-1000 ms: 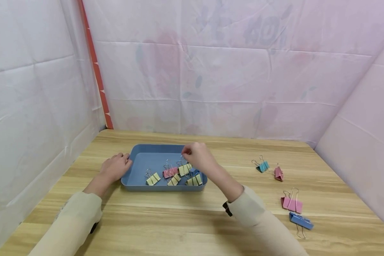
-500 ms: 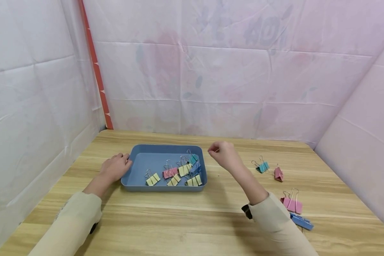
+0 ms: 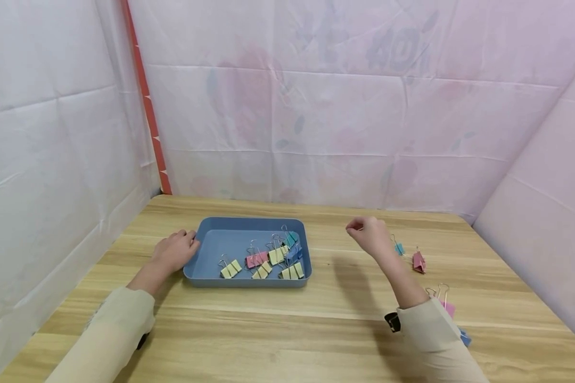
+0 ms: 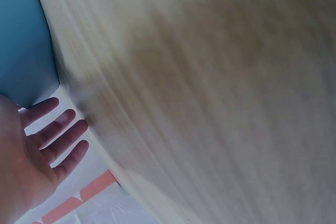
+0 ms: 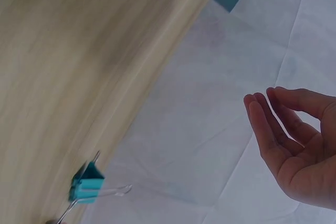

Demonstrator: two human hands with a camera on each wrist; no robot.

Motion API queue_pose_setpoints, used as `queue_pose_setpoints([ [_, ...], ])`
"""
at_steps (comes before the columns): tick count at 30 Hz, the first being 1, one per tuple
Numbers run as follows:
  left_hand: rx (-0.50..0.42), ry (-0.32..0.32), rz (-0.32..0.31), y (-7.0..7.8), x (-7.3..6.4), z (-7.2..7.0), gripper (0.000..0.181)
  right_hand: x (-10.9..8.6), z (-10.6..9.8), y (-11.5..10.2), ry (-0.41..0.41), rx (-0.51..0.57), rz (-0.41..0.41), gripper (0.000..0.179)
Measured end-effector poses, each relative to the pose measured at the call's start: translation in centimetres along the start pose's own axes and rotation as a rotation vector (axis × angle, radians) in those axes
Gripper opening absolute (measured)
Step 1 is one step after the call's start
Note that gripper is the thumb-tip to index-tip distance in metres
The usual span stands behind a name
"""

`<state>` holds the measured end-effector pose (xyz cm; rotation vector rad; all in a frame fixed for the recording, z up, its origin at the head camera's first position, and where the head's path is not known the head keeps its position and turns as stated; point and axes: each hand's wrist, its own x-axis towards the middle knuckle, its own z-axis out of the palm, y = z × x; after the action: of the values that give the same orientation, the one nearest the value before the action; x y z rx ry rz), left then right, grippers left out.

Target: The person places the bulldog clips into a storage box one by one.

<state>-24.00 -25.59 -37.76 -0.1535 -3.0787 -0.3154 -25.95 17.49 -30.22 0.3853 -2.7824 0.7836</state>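
My left hand (image 3: 174, 251) rests at the left end of a blue tray (image 3: 215, 240), fingers near its rim; the left wrist view has its fingers spread beside the tray wall (image 4: 26, 40). Inside the tray lie several binder clips: yellow ones (image 3: 230, 269), a pink one (image 3: 256, 259), a blue one (image 3: 294, 255) and a teal one (image 3: 292, 239). Right of the tray, my right hand (image 3: 371, 236) hangs above the table, fingers loosely bent and nothing between them in the right wrist view. The nearest thing to it is a teal binder clip (image 5: 86, 188), partly covered by the forearm in the head view.
Further right on the wooden table (image 3: 268, 330) lie a dark pink clip (image 3: 419, 262), a lighter pink clip (image 3: 448, 307) and a blue clip (image 3: 465, 337). The right sleeve covers part of the last two. Pale cloth walls (image 3: 278, 117) stand behind and at both sides.
My right hand has left the tray and moved right toward the loose clips. A teal clip now shows in the tray's back right corner. The left hand has stayed in place.
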Motion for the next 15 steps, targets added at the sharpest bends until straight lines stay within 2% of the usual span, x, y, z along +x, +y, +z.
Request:
queue_pose_setpoints([
  [6, 0.002, 0.003, 0.005, 0.0, 0.0, -0.1, 0.05, 0.0, -1.3, 2.2, 0.018, -0.013, 0.071, 0.016],
  [15, 0.003, 0.004, 0.003, -0.1, 0.2, -0.1, 0.05, 0.1, -2.6, 4.7, -0.072, -0.022, 0.209, 0.023],
])
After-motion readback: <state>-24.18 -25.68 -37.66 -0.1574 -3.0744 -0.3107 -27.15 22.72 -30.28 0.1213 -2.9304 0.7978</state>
